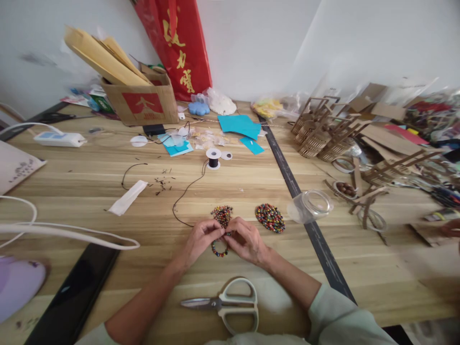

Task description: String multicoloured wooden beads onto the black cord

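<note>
My left hand and my right hand meet over the table, fingertips pinched close together. Between them a bead bracelet of small multicoloured beads hangs in a loop. A dark cord runs from my left hand up to a white spool. Just beyond my fingers lies a small heap of beads, and a larger bead pile sits to the right. Scissors with pale handles lie in front of me, blades pointing left. What exactly each fingertip grips is too small to make out.
A clear jar lies right of the beads. Bamboo baskets crowd the back right. A cardboard box and a red bag stand at the back. White cables and a black slab are at left.
</note>
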